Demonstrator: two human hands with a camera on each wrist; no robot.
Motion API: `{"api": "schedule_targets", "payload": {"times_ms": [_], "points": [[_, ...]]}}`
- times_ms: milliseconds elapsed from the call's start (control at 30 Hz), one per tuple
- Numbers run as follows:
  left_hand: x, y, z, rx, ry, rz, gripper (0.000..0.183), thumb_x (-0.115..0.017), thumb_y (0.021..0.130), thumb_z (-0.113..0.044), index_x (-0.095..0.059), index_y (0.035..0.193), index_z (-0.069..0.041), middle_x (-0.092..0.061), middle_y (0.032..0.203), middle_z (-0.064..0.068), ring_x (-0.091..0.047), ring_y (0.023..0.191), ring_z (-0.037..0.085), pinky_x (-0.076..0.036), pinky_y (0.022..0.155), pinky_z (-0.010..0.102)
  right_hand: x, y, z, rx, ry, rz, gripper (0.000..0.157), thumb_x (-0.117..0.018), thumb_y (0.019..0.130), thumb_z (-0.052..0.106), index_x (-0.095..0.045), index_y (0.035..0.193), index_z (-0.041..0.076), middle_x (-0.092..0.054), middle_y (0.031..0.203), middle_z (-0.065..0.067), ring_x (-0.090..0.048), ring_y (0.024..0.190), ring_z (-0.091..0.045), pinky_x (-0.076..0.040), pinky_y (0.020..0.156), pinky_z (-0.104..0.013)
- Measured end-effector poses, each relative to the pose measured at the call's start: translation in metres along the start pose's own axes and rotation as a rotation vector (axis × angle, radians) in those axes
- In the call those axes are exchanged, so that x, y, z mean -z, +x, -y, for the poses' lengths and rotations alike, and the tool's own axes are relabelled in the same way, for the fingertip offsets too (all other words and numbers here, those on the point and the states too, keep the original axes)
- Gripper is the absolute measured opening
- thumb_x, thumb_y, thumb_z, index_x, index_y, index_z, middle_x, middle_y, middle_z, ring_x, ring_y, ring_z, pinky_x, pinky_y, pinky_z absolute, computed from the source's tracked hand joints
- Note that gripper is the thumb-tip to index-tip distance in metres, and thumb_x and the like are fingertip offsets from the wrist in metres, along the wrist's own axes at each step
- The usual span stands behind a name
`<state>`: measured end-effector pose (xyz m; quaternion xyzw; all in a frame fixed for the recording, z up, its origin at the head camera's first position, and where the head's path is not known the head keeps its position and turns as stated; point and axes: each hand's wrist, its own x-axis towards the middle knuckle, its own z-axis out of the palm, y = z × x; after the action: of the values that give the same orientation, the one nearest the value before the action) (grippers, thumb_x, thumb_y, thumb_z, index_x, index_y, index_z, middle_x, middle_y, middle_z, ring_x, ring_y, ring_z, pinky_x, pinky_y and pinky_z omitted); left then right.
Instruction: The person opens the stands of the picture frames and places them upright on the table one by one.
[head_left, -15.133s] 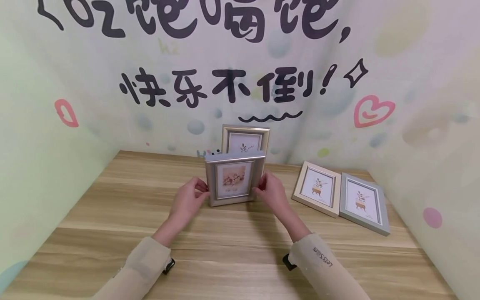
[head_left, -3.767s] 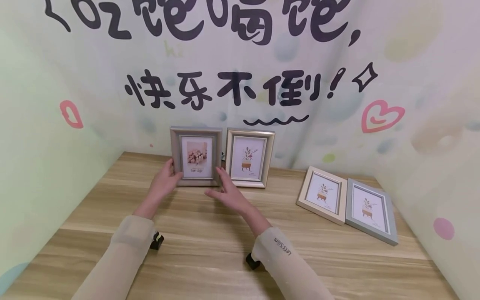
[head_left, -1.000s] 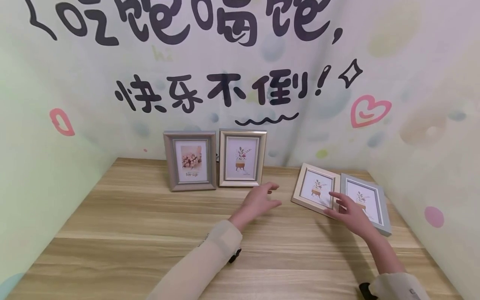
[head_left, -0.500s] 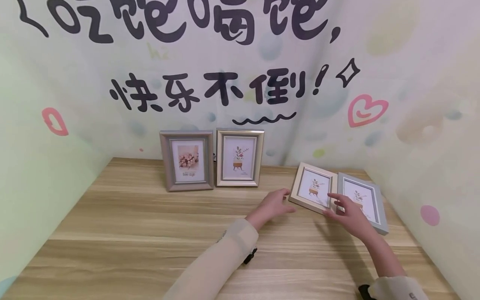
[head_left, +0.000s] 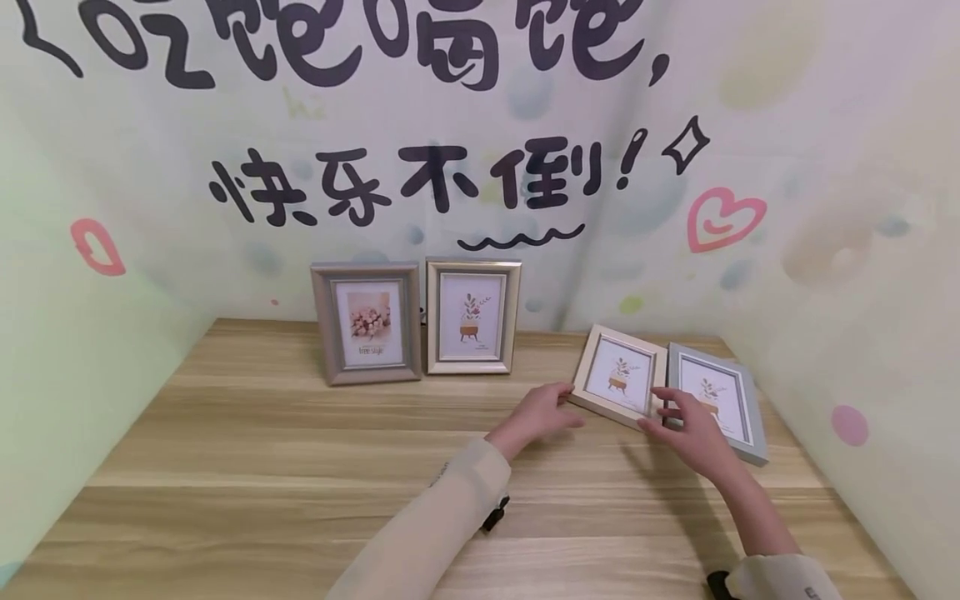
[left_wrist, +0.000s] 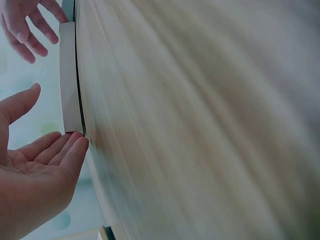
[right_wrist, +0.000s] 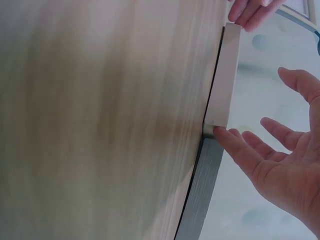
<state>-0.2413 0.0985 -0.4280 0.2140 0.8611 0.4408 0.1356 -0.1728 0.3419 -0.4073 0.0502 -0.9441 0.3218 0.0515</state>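
A cream photo frame [head_left: 618, 377] with a plant picture lies flat on the table at the right. My left hand [head_left: 534, 418] touches its left edge with extended fingers, the thumb held apart; the left wrist view shows those fingertips [left_wrist: 75, 136] against the frame's end. Over the frame's right edge is my right hand [head_left: 693, 433], fingers spread. In the right wrist view one fingertip [right_wrist: 220, 131] meets the cream frame's corner, beside the grey-blue frame [head_left: 752, 425]. That grey-blue frame also lies flat, partly hidden by my right hand. Neither hand grips anything.
A brown frame with a flower picture [head_left: 322, 325] and a gold frame with a plant picture [head_left: 432, 317] stand upright side by side near the back wall. Printed cloth [head_left: 480, 200] covers the walls around the wooden table [head_left: 300, 467].
Since the oldest frame, the brown frame has moved from my hands to stand left of the gold one. Lately my left hand has come right to the cream frame; my right hand barely moved.
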Motion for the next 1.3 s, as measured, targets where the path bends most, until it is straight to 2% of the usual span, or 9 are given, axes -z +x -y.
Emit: {"api": "schedule_targets", "payload": {"times_ms": [233,400,633,900,1033,1100,1133,1233,1300], "points": [[0.010,-0.009,0.001,0.021,0.014,-0.031,0.052,-0.073,0.089,-0.020,-0.059,0.135,-0.002,-0.065,0.134,0.012,-0.062,0.124,0.025,-0.049,0.108,0.033,-0.003,0.001,0.001,-0.058,0.017,0.021,0.071,-0.073,0.090,0.026,-0.040,0.142,-0.010,-0.048,0.139,-0.035,-0.058,0.119,-0.052,-0.054,0.094,-0.057],[0.011,-0.008,0.000,0.017,0.040,-0.047,0.056,-0.074,0.088,-0.018,-0.056,0.139,-0.004,-0.062,0.137,0.014,-0.058,0.129,0.028,-0.047,0.110,0.036,-0.002,0.004,0.001,-0.119,-0.027,0.067,0.084,-0.073,0.090,0.031,-0.030,0.146,-0.014,-0.045,0.141,-0.040,-0.052,0.125,-0.053,-0.047,0.102,-0.061],[0.003,0.004,0.000,0.057,-0.104,-0.027,0.061,-0.073,0.089,-0.016,-0.049,0.144,-0.001,-0.055,0.145,0.016,-0.053,0.135,0.029,-0.045,0.114,0.037,-0.001,0.013,0.002,-0.148,-0.081,0.188,0.092,-0.073,0.090,0.034,-0.024,0.146,-0.020,-0.033,0.145,-0.046,-0.038,0.134,-0.058,-0.040,0.108,-0.065],[-0.004,0.020,0.005,0.102,-0.328,-0.122,0.050,-0.067,0.089,0.001,-0.054,0.137,0.006,-0.061,0.137,0.019,-0.059,0.129,0.027,-0.053,0.102,0.028,-0.004,0.019,0.008,-0.179,-0.087,0.196,0.079,-0.071,0.091,0.020,-0.028,0.144,-0.020,-0.036,0.144,-0.045,-0.038,0.134,-0.058,-0.038,0.110,-0.064],[-0.007,0.025,0.006,0.122,-0.347,-0.178,0.048,-0.068,0.086,0.006,-0.058,0.133,0.007,-0.065,0.133,0.018,-0.063,0.125,0.026,-0.055,0.097,0.025,-0.004,0.021,0.011,-0.183,-0.127,0.180,0.055,-0.072,0.088,0.016,-0.047,0.126,-0.016,-0.058,0.116,-0.036,-0.058,0.107,-0.045,-0.050,0.093,-0.055],[-0.008,0.025,0.006,0.131,-0.348,-0.202,0.047,-0.069,0.084,0.007,-0.060,0.130,0.006,-0.067,0.129,0.018,-0.065,0.122,0.025,-0.057,0.093,0.024,-0.006,0.021,0.011,-0.190,-0.143,0.168,0.041,-0.073,0.087,0.014,-0.051,0.110,-0.011,-0.059,0.096,-0.024,-0.056,0.090,-0.034,-0.050,0.078,-0.045],[-0.009,0.025,0.006,0.137,-0.347,-0.214,0.046,-0.070,0.084,0.008,-0.062,0.129,0.006,-0.068,0.127,0.017,-0.066,0.120,0.024,-0.057,0.092,0.023,-0.007,0.021,0.011,-0.197,-0.151,0.169,0.040,-0.073,0.087,0.013,-0.051,0.110,-0.011,-0.059,0.096,-0.024,-0.056,0.090,-0.034,-0.051,0.078,-0.044],[-0.009,0.025,0.006,0.159,-0.357,-0.243,0.043,-0.071,0.082,0.007,-0.066,0.124,0.004,-0.071,0.122,0.016,-0.068,0.116,0.023,-0.058,0.089,0.022,-0.008,0.021,0.011,-0.216,-0.168,0.171,0.052,-0.072,0.087,0.011,-0.050,0.125,-0.016,-0.060,0.117,-0.036,-0.059,0.109,-0.046,-0.053,0.093,-0.051],[-0.008,0.024,0.006,0.175,-0.362,-0.261,0.041,-0.072,0.081,0.007,-0.068,0.122,0.003,-0.073,0.119,0.015,-0.070,0.113,0.022,-0.057,0.089,0.021,-0.009,0.021,0.011,-0.221,-0.176,0.172,0.065,-0.071,0.088,0.009,-0.041,0.138,-0.019,-0.049,0.136,-0.041,-0.050,0.126,-0.054,-0.046,0.105,-0.059]]}}
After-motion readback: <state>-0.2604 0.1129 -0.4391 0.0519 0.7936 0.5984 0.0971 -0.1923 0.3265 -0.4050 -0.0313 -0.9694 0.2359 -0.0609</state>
